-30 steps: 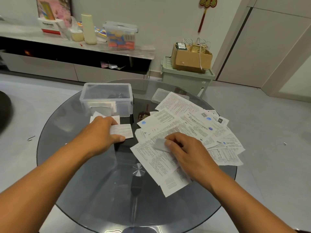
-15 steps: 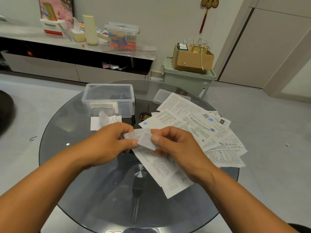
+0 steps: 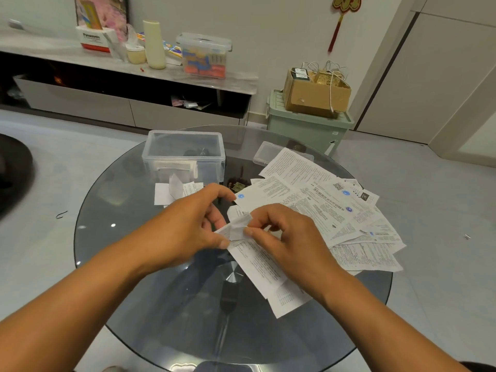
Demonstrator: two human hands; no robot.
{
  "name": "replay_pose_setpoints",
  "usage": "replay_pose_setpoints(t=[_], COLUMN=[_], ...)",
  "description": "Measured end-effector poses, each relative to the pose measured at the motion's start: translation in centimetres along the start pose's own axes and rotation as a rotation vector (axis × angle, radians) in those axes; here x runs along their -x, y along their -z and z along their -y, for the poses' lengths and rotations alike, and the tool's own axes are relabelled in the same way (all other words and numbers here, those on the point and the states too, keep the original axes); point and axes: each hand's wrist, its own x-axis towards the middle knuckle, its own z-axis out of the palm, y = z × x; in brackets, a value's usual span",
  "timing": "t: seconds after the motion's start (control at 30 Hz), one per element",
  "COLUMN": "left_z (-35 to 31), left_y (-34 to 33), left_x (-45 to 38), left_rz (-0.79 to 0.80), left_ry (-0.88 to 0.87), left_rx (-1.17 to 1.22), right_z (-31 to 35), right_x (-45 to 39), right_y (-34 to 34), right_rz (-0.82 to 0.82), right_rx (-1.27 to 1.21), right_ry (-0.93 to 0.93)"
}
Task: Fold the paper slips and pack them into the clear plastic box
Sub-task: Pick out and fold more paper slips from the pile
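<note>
A small folded paper slip (image 3: 236, 229) is held above the round glass table (image 3: 150, 291) between both hands. My left hand (image 3: 188, 224) pinches its left end with thumb and fingers. My right hand (image 3: 284, 234) pinches its right end. The clear plastic box (image 3: 185, 157) stands open at the back of the table, with some folded slips at its bottom. More folded slips (image 3: 174, 190) lie just in front of it. A spread of printed paper sheets (image 3: 322, 210) covers the table's right side.
The box's clear lid (image 3: 264, 153) lies behind the sheets. Beyond the table are a green bin (image 3: 308, 127) with a cardboard box (image 3: 316, 95) on top, and a low shelf (image 3: 120, 65) with containers. A dark round object (image 3: 13, 170) sits at the left edge.
My left hand left the folded slips by the box and joined my right hand, which lifted a small slip off the sheets. Both now pinch it above the table.
</note>
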Motion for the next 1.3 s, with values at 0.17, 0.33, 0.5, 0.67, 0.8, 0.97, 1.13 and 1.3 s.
replay_pose_setpoints(t=[0.17,0.33,0.5,0.67,0.8,0.97,1.13,1.3], left_z=[0.0,-0.1,-1.1,1.2,4.4,6.0,6.0,5.6], left_y=[-0.7,-2.3,-1.2,2.9,4.2,3.7,3.5,2.8], left_x=[-0.1,-0.1,0.3,-0.6,-1.9,-2.7,-3.2,-3.3], left_rz=[-0.007,-0.038,-0.104,-0.562,-0.501,-0.412,-0.462,-0.476], left_ry=[-0.012,-0.077,-0.020,0.269,0.409,0.432,0.427,0.434], left_rx=[0.028,-0.120,-0.088,-0.336,-0.319,-0.320,-0.211,-0.069], right_z=[-0.8,-0.6,-0.1,0.1,0.0,-0.4,-0.3,-0.4], right_x=[0.1,0.2,0.1,0.0,0.3,0.5,0.8,0.9], right_y=[-0.4,0.1,0.3,0.5,0.5,0.6,0.6,0.4], right_rz=[-0.009,0.041,0.159,0.252,0.239,0.217,0.247,0.258], right_rx=[0.167,0.305,0.376,0.484,0.384,0.232,0.197,0.196], right_ry=[0.195,0.277,0.194,0.097,0.048,-0.022,-0.038,-0.032])
